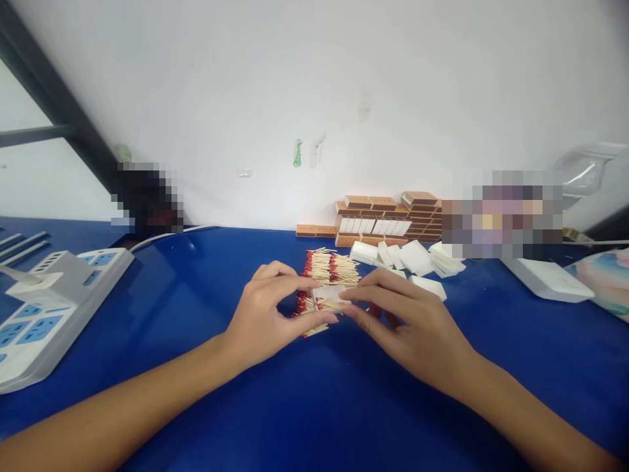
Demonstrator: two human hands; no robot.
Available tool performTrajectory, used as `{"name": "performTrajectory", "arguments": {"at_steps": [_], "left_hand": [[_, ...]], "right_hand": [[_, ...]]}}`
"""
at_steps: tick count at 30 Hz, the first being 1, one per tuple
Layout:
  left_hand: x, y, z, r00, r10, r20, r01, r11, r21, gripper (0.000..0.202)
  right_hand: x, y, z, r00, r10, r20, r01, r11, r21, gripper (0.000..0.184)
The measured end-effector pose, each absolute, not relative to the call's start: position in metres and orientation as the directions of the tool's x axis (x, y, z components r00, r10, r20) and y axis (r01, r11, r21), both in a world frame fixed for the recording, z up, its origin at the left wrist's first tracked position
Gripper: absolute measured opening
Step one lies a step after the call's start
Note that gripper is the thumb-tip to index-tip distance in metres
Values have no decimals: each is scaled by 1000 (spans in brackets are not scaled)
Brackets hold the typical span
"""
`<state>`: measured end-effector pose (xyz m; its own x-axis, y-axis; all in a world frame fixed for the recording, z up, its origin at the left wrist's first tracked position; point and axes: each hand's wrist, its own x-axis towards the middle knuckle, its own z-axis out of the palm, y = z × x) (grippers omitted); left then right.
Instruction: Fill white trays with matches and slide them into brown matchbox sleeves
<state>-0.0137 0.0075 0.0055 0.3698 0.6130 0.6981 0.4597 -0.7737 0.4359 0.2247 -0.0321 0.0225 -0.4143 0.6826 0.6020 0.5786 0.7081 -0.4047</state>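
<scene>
Between both hands is a small white matchbox tray [328,295], with a few red-tipped matches showing inside it. My left hand [268,308] pinches its left end between thumb and fingers. At the tray's right end, the fingertips of my right hand [405,318] are closed on it, some of them over the matches. Directly behind and beneath the tray lie bundles of red-headed matches [331,265] on the blue table [314,393]. Several white inner trays [417,257] lie in a loose heap beyond my right hand.
Brown matchboxes [422,219] are stacked against the white wall [314,78]. A large white power strip [54,314] with a plugged-in adapter occupies the left side. On the right are a white box [548,280] and a colourful packet [602,278].
</scene>
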Motion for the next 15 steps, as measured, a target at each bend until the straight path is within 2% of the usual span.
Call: {"name": "performTrajectory", "arguments": {"at_steps": [8,15], "left_hand": [[-12,7,2,500,522,691,343,-852,395,45],[-12,7,3,534,496,685,331,-868,370,43]], "right_hand": [[222,-33,20,-477,666,573,492,743,-454,13],[222,-35,19,-524,716,461,500,697,-514,9]]}}
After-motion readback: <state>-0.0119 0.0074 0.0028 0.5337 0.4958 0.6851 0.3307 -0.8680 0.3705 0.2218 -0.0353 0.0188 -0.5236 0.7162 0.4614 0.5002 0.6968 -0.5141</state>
